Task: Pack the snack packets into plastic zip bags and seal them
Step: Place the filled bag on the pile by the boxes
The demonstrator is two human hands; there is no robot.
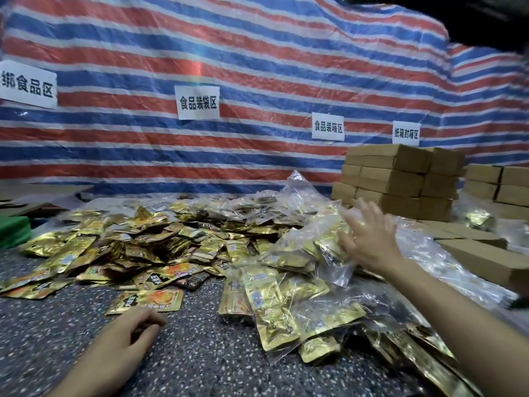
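Note:
A wide heap of loose gold snack packets (148, 239) lies on the speckled floor (200, 353). To the right are several clear zip bags filled with packets, one near me (286, 305) and one higher on the pile (309, 247). My right hand (369, 239) is stretched out with straight, spread fingers against that upper filled bag; motion blur hides the exact contact. My left hand (128, 336) hangs low at the left over the floor, fingers loosely curled, holding nothing. A single orange-and-gold packet (148, 302) lies just beyond it.
Stacked brown cardboard boxes (400, 181) stand at the back right, with flat cartons (483, 259) nearer. A striped red, white and blue tarp (257, 67) with paper signs forms the back wall. A green object (13, 230) sits at the far left.

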